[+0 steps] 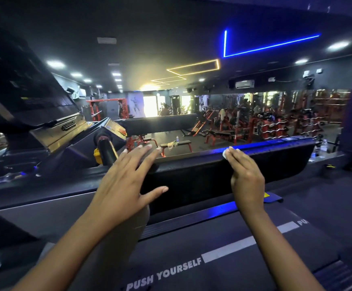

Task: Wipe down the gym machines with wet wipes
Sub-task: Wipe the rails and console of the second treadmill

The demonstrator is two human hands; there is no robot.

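I stand on a treadmill, facing its black padded side handrail [202, 175], which runs left to right in front of me. My right hand [246, 175] presses a small white wet wipe [225, 154] onto the rail's top edge, fingers laid over it; only a corner of the wipe shows. My left hand [126, 181] lies flat on the rail's left end, fingers straight and spread, thumb out along the rail's side. The rail's top right of the wipe glistens with droplets.
The treadmill belt [191, 259], printed "PUSH YOURSELF", lies under my arms. The console [23, 91] and a yellow-based black grip [105, 150] stand at the left. Beyond the rail are red benches and weight racks [265, 122]; water bottles [320, 150] stand at the right.
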